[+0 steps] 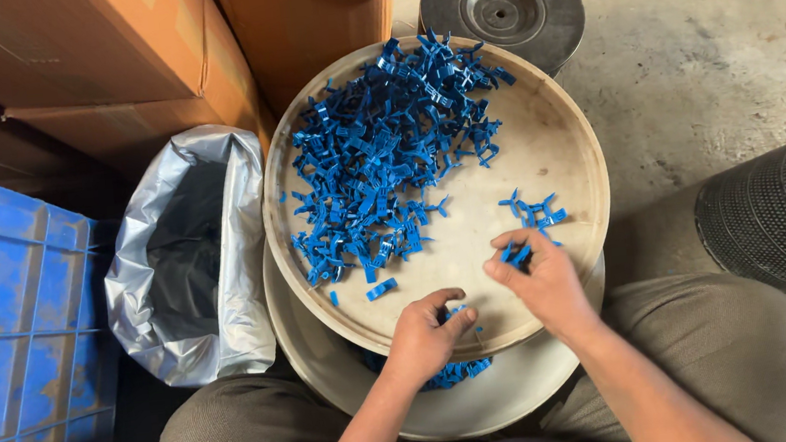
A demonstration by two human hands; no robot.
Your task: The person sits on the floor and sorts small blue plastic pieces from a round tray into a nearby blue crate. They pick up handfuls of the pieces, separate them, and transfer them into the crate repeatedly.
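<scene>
A round beige tray [555, 153] rests on my lap and carries a big heap of small blue plastic pieces [377, 155]. A few blue pieces [533, 212] lie apart at the tray's right side. My right hand [538, 279] pinches a blue piece [515, 255] between its fingertips just below that small group. My left hand [423, 335] is at the tray's near rim, fingers curled over several blue pieces [456, 372] that show under the hand on the lower tray [450, 412].
An open silver-lined bag [190, 260] stands at the left of the tray, beside a blue plastic crate [8, 316]. Cardboard boxes [127, 54] are stacked behind. A dark round disc [499, 9] lies beyond the tray. A black mesh bin [777, 222] stands on the right.
</scene>
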